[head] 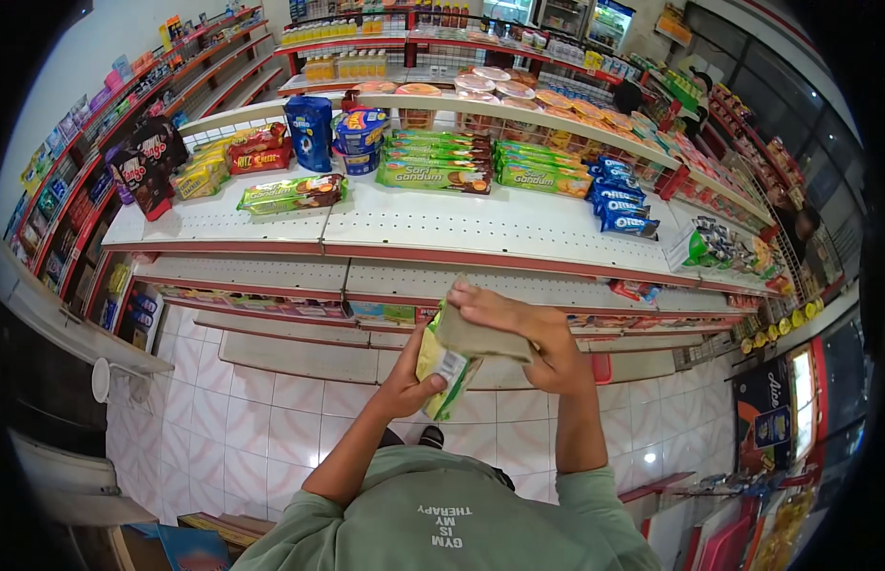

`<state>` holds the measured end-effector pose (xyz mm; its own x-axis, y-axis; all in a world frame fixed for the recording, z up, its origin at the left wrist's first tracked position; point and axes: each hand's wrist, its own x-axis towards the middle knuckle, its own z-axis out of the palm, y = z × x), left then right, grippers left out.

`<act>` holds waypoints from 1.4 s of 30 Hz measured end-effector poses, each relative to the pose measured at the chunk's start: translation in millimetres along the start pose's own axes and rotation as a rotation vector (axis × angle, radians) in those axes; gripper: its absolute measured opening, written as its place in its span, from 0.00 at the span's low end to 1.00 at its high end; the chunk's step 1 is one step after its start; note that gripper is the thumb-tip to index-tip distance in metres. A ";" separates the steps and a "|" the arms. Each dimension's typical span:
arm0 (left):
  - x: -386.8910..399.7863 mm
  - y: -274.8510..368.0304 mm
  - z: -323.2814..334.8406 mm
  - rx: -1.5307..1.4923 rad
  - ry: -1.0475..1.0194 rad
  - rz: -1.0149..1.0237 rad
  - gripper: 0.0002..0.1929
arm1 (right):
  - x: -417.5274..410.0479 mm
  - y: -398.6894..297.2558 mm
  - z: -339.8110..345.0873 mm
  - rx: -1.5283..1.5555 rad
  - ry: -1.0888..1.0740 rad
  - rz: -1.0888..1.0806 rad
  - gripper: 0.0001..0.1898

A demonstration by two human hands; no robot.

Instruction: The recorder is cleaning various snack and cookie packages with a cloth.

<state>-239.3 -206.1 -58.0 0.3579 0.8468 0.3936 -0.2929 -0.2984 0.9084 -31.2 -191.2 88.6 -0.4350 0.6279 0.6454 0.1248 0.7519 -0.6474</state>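
Observation:
My left hand (412,378) grips a green and yellow snack packet (453,367) from its left side, the thumb over its face. Over the packet's upper part lies a grey-brown folded cloth (482,335), with my right hand (528,328) on it, fingers laid across the top. Beyond my hands, the top shelf (414,225) bears a lone green biscuit packet (292,194) lying flat at the left. Stacks of green biscuit packets (435,175) stand behind it to the right, then blue Oreo packets (624,207). A blue Oreo pouch (309,135) stands upright next to blue tubs (359,139).
Lower shelves (471,285) jut out beneath the top one. Dark pouches (146,164) stand at its left end. A white stool (101,380) is at the left and cartons (221,532) lie low left. Another person (699,100) is far off at the upper right.

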 end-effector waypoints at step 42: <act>28.1 -8.6 64.0 0.798 -0.081 0.154 0.30 | -195.7 152.5 117.1 1.088 0.537 0.508 0.20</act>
<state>-170.0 -207.9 -45.8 0.4375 0.7452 0.5032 0.3646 -0.6586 0.6583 -31.4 -223.0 -183.9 -0.1150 0.9819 0.1507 -0.7191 0.0224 -0.6946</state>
